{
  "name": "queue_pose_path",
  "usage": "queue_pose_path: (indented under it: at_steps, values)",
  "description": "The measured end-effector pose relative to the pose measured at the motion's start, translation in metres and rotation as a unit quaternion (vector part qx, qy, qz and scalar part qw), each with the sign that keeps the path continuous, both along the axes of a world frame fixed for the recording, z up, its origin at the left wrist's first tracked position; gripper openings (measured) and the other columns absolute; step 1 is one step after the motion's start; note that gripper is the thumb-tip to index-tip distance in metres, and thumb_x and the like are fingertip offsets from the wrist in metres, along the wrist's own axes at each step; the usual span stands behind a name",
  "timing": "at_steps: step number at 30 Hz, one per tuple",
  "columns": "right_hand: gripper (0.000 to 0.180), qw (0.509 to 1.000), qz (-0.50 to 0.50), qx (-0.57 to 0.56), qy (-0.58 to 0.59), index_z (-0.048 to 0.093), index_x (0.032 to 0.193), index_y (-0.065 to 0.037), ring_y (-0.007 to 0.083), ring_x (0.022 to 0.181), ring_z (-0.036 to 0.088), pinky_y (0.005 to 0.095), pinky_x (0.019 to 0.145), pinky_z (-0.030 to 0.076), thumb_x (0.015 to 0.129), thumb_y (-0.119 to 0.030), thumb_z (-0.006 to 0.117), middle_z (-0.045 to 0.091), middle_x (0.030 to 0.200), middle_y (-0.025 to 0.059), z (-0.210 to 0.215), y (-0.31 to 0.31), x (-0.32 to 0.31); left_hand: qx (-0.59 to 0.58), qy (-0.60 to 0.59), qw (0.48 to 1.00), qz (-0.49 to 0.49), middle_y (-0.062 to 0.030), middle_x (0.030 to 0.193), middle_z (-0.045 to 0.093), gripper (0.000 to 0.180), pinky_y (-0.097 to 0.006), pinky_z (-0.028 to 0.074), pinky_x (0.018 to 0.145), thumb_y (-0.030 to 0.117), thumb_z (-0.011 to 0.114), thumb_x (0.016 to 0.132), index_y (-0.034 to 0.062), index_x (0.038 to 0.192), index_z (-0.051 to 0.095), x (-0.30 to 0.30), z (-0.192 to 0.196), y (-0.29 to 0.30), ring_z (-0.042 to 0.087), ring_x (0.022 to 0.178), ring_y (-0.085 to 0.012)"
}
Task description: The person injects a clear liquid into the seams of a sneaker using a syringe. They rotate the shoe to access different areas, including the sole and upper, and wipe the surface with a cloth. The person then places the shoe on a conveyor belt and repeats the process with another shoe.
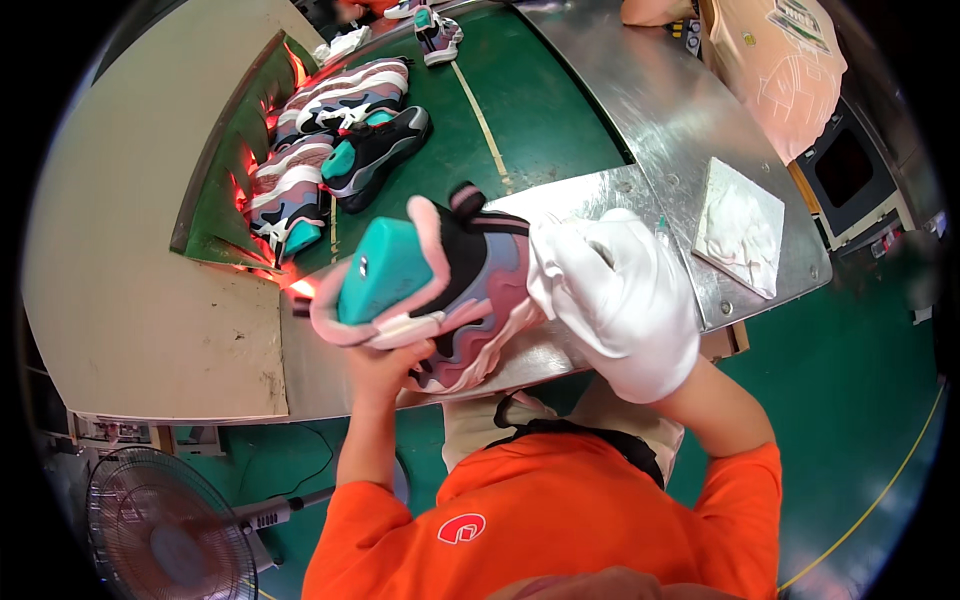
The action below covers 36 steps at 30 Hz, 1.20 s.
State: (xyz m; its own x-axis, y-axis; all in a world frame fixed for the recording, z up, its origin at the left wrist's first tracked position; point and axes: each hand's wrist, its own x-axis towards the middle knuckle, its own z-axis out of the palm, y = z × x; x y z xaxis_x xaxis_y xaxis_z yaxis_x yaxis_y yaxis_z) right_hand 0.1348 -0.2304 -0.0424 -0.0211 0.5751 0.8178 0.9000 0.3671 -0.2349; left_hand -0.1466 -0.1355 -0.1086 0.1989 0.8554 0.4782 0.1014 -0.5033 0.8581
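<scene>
I hold up a sneaker [475, 290] in pink, black and lavender, with a teal shoe last [385, 270] filling its opening. My left hand [385, 365] is closed around it from below, near the heel. A white cloth [625, 300] covers my right hand past the wrist, hiding the fingers. That covered hand touches the toe end of the sneaker. Beyond the held sneaker, a black and grey shoe with a teal last [375, 155] lies on the green conveyor belt [510, 110].
Several pink-and-lavender sneakers [345, 95] line the belt's left side beside a glowing red opening. Another sneaker [437, 38] stands farther back. On the metal table [720, 130] lies a white pad with crumpled cloth [740, 228]. A fan [175, 530] stands at lower left; another person [775, 70] is at upper right.
</scene>
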Motion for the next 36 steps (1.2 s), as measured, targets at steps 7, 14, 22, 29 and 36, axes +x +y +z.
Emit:
queue_pose_path:
  at_steps: [7, 14, 22, 29, 36]
  values:
    - [0.012, 0.996, -0.077, 0.010, -0.042, 0.061, 0.086, -0.013, 0.0248, 0.070, 0.056, 0.0366, 0.058, 0.047, 0.077, -0.016, 0.069, 0.052, 0.077, 0.0049, 0.010, 0.023, -0.004, 0.034, 0.077, 0.996, 0.027, -0.0080, 0.131, 0.047, 0.100, -0.039, 0.040, 0.105, 0.016, 0.093, 0.052, 0.0038, 0.137, 0.041, -0.005, -0.015, -0.010, 0.050, 0.120, -0.0240]
    - [0.010, 0.978, -0.181, 0.043, -0.097, 0.062, 0.083, -0.015, 0.0261, 0.071, 0.060, 0.0395, 0.061, 0.051, 0.083, -0.024, 0.066, 0.057, 0.078, 0.0057, 0.022, 0.070, 0.055, 0.062, 0.047, 0.997, 0.007, -0.0090, 0.132, 0.045, 0.099, -0.040, 0.041, 0.103, 0.016, 0.091, 0.053, 0.0028, 0.137, 0.040, -0.017, -0.025, -0.004, 0.050, 0.120, -0.0247]
    - [0.035, 0.908, -0.316, -0.275, -0.020, 0.057, 0.116, -0.010, 0.0373, 0.096, 0.063, 0.0462, 0.084, 0.051, 0.084, -0.020, 0.064, 0.061, 0.104, 0.0194, -0.031, 0.094, 0.160, 0.041, -0.058, 0.997, 0.019, -0.0095, 0.130, 0.044, 0.097, -0.036, 0.044, 0.099, 0.015, 0.085, 0.057, 0.0018, 0.137, 0.033, 0.007, -0.004, -0.006, 0.051, 0.116, -0.0230]
    - [0.017, 0.906, -0.343, -0.239, -0.062, 0.064, 0.100, -0.006, 0.0362, 0.097, 0.064, 0.0449, 0.085, 0.051, 0.085, -0.012, 0.058, 0.063, 0.108, 0.0186, -0.027, 0.079, 0.169, -0.049, -0.156, 0.986, 0.032, -0.0065, 0.102, 0.064, 0.058, -0.027, 0.050, 0.073, 0.025, 0.080, 0.071, -0.0054, 0.115, 0.059, 0.018, 0.017, -0.017, 0.062, 0.085, -0.0145]
    - [0.026, 0.979, -0.190, -0.067, -0.007, 0.064, 0.113, -0.007, 0.0302, 0.088, 0.064, 0.0375, 0.076, 0.051, 0.087, -0.005, 0.060, 0.066, 0.099, 0.0113, -0.018, 0.029, 0.142, -0.099, -0.200, 0.975, 0.009, -0.0050, 0.092, 0.066, 0.045, -0.025, 0.051, 0.065, 0.011, 0.079, 0.070, -0.0045, 0.109, 0.063, 0.019, 0.025, -0.022, 0.063, 0.077, -0.0132]
